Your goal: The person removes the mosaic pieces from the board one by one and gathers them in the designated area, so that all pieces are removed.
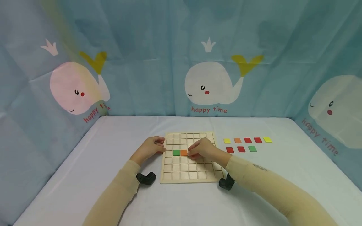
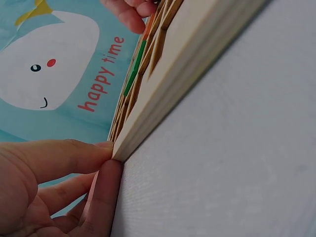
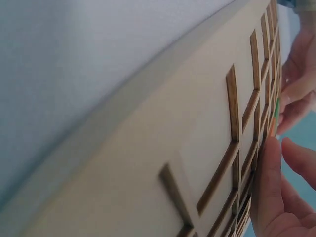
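A square wooden grid board (image 1: 183, 175) lies on the white table. A green tile (image 1: 176, 153) and an orange tile (image 1: 183, 153) sit side by side in its cells. My left hand (image 1: 151, 147) is at the board's left edge; in the left wrist view its thumb (image 2: 74, 158) and a finger pinch the rim. Over the middle of the grid, my right hand (image 1: 205, 149) has its fingertips at the orange tile's right side. The right wrist view shows one straight finger (image 3: 269, 173) against the grid by the tile, with a gap to the digit beside it.
Right of the board lie loose tiles in two rows: yellow (image 1: 227, 140), orange (image 1: 237, 140), red (image 1: 241, 149) and green (image 1: 252, 148) among them. Dark wrist devices (image 1: 146, 178) sit below both hands. A blue whale-print curtain (image 1: 141, 88) surrounds the table.
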The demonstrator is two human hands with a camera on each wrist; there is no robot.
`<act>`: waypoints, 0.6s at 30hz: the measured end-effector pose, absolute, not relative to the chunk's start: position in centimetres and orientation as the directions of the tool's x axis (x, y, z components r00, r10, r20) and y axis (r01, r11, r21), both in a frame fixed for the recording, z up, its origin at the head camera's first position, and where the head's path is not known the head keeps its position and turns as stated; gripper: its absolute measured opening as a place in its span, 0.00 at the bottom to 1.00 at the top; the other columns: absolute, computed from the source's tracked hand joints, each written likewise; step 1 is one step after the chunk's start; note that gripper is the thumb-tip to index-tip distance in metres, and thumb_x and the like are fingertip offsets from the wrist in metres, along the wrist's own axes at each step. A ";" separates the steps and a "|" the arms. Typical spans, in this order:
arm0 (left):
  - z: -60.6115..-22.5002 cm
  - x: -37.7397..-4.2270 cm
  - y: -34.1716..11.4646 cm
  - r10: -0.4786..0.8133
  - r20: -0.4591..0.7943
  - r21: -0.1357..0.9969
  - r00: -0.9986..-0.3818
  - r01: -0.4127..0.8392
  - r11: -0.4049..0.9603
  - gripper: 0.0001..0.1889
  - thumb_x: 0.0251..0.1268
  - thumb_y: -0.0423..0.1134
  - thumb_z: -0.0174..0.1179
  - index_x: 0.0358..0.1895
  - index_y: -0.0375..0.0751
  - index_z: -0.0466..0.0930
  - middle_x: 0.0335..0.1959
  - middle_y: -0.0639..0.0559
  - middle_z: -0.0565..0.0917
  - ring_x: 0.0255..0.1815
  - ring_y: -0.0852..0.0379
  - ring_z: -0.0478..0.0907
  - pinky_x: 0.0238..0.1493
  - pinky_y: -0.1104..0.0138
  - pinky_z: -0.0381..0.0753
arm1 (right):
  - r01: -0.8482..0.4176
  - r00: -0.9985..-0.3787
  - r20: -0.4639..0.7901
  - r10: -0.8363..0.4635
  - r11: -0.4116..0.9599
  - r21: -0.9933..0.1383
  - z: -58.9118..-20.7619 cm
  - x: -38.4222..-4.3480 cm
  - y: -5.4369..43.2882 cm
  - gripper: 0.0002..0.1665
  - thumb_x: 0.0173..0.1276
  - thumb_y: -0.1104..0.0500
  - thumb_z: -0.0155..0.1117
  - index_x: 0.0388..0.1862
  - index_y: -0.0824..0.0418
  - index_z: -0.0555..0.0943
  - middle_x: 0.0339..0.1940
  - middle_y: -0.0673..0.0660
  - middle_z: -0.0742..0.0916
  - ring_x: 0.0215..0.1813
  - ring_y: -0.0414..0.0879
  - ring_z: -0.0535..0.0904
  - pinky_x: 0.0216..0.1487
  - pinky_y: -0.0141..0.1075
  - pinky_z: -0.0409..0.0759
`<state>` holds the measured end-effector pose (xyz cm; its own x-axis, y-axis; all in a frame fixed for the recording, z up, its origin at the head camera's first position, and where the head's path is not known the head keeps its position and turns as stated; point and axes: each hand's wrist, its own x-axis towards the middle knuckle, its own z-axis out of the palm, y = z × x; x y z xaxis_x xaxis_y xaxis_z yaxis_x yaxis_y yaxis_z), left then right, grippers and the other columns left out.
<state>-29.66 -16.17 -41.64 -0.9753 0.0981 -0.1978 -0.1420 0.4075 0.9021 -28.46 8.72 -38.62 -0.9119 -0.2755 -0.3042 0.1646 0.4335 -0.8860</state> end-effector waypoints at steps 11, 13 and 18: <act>-41.4 -29.5 -16.3 0.080 -0.196 0.899 -0.977 -0.147 0.412 0.30 0.60 0.28 0.65 0.68 0.33 0.71 0.62 0.37 0.75 0.55 0.49 0.77 0.48 0.67 0.86 | 0.173 -0.909 -0.299 -0.290 0.388 -0.905 -38.6 -28.7 8.0 0.13 0.61 0.69 0.70 0.44 0.74 0.85 0.36 0.64 0.91 0.23 0.39 0.84 0.32 0.31 0.87; -41.5 -29.4 -16.4 0.077 -0.197 0.899 -0.977 -0.149 0.412 0.30 0.60 0.27 0.65 0.68 0.33 0.71 0.62 0.37 0.75 0.56 0.49 0.77 0.48 0.68 0.86 | 0.173 -0.907 -0.299 -0.297 0.386 -0.906 -38.6 -28.6 7.9 0.13 0.62 0.68 0.70 0.45 0.74 0.85 0.36 0.64 0.91 0.23 0.39 0.84 0.32 0.31 0.87; -41.5 -29.3 -16.4 0.084 -0.192 0.904 -0.978 -0.143 0.402 0.30 0.60 0.27 0.64 0.68 0.32 0.70 0.63 0.36 0.75 0.58 0.47 0.76 0.49 0.67 0.86 | 0.184 -0.905 -0.307 -0.296 0.378 -0.907 -38.7 -28.6 7.8 0.11 0.62 0.69 0.70 0.42 0.73 0.86 0.35 0.63 0.91 0.23 0.40 0.84 0.31 0.31 0.87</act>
<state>-29.30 -16.38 -41.52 -0.9777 0.0844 -0.1921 -0.1430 0.4018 0.9045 -28.62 7.77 -38.69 -0.9045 -0.2965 -0.3065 0.1835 0.3781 -0.9074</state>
